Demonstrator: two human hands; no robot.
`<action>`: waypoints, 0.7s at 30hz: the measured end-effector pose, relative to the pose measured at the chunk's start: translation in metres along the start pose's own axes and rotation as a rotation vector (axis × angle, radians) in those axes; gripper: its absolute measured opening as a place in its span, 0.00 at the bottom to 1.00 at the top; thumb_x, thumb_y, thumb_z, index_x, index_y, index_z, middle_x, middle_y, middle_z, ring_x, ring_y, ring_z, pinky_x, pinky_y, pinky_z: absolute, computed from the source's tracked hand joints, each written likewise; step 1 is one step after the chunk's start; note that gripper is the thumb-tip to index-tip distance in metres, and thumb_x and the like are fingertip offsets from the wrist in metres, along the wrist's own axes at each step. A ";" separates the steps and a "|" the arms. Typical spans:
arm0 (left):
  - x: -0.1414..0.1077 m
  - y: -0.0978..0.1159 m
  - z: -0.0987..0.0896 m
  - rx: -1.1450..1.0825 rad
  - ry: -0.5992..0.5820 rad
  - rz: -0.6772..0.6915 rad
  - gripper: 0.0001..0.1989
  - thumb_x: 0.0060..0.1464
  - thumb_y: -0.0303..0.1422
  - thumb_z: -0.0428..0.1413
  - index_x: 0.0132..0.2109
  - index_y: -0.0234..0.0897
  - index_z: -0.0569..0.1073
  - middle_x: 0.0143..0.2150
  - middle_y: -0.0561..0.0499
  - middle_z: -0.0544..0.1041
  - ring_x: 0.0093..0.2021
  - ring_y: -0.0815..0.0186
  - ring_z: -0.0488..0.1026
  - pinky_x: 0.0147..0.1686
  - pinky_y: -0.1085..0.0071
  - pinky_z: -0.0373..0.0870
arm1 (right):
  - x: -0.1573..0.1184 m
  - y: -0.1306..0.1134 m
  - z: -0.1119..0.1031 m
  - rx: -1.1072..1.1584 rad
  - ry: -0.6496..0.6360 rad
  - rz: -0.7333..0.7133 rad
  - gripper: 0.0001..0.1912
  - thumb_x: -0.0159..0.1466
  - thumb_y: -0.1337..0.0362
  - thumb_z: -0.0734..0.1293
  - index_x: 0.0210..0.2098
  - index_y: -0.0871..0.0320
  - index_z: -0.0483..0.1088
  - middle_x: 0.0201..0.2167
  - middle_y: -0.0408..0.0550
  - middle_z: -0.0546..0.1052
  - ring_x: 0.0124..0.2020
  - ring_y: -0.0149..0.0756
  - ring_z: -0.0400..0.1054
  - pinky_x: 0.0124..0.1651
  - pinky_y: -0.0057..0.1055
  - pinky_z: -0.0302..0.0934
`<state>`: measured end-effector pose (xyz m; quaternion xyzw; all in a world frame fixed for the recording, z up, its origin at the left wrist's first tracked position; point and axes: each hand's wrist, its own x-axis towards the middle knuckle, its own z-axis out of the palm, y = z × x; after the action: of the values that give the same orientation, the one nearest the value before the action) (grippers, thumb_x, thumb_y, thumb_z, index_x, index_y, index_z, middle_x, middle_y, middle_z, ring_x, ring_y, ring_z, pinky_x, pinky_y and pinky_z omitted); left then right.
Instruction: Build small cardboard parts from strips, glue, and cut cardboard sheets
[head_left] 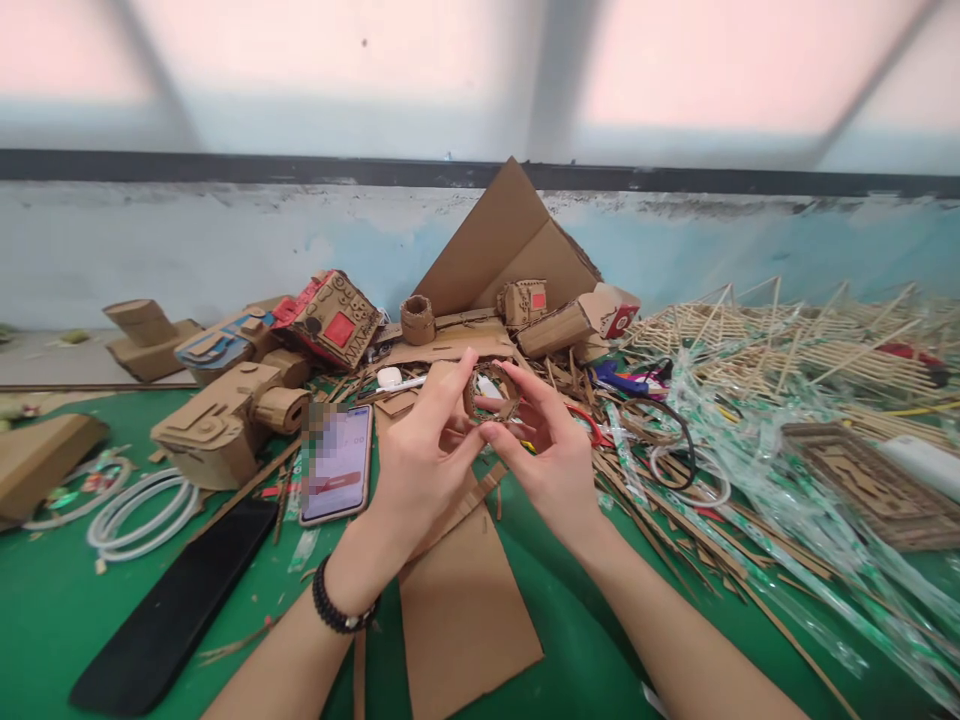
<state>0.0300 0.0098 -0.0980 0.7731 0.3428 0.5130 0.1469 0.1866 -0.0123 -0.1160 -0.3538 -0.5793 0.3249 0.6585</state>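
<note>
Between my two hands is a small ring of rolled cardboard (513,392), its round opening facing me. My left hand (429,440) grips the ring's left side, thumb below and fingers above. On the other side my right hand (551,450) pinches it the same way, and the two thumbs nearly meet at the bottom edge. Fingers cover much of the ring. Below the hands a flat cardboard sheet (469,620) lies on the green table (592,640). A phone (349,465) with its screen lit lies just left of my left hand.
Cardboard camera models (214,425) and a red-trimmed cardboard box (337,320) stand at the left, near a black flat strip (180,610) and coiled white tubing (142,520). To the right are blue-handled scissors (619,378), cardboard scraps, clear tape and a thin-stick structure (750,330). A wall closes the back.
</note>
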 end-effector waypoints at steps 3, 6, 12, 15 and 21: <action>0.001 0.001 -0.001 -0.012 -0.015 -0.013 0.29 0.67 0.35 0.59 0.71 0.37 0.67 0.52 0.44 0.83 0.33 0.73 0.77 0.33 0.80 0.78 | 0.000 -0.001 0.000 0.002 0.006 0.022 0.29 0.65 0.61 0.77 0.64 0.46 0.71 0.66 0.48 0.74 0.56 0.44 0.79 0.53 0.36 0.80; 0.001 0.002 -0.001 -0.018 -0.005 -0.016 0.28 0.66 0.33 0.60 0.70 0.37 0.69 0.50 0.46 0.84 0.34 0.72 0.77 0.33 0.81 0.78 | 0.000 -0.002 0.000 0.010 0.014 0.034 0.27 0.65 0.61 0.76 0.62 0.47 0.71 0.64 0.48 0.75 0.55 0.44 0.79 0.52 0.36 0.80; -0.002 -0.001 0.000 0.031 -0.012 -0.049 0.27 0.66 0.32 0.59 0.70 0.40 0.69 0.45 0.50 0.84 0.31 0.73 0.77 0.36 0.78 0.79 | 0.000 -0.002 0.002 -0.009 0.013 0.041 0.28 0.66 0.62 0.76 0.64 0.46 0.70 0.66 0.48 0.74 0.58 0.44 0.78 0.54 0.35 0.79; -0.002 -0.001 0.001 0.037 -0.027 -0.037 0.27 0.65 0.32 0.59 0.70 0.42 0.69 0.55 0.48 0.83 0.33 0.72 0.79 0.38 0.77 0.80 | 0.001 -0.001 0.002 -0.010 0.004 0.039 0.31 0.64 0.61 0.77 0.65 0.46 0.69 0.67 0.48 0.72 0.60 0.45 0.77 0.54 0.35 0.79; -0.003 0.001 0.003 0.032 -0.026 -0.002 0.27 0.65 0.28 0.58 0.69 0.45 0.67 0.70 0.46 0.72 0.45 0.68 0.83 0.45 0.74 0.82 | 0.000 -0.001 0.003 -0.018 0.009 0.030 0.30 0.65 0.60 0.77 0.65 0.46 0.70 0.67 0.49 0.73 0.61 0.46 0.76 0.57 0.37 0.78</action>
<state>0.0319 0.0073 -0.1011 0.7815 0.3498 0.4973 0.1397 0.1832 -0.0128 -0.1148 -0.3696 -0.5738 0.3280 0.6531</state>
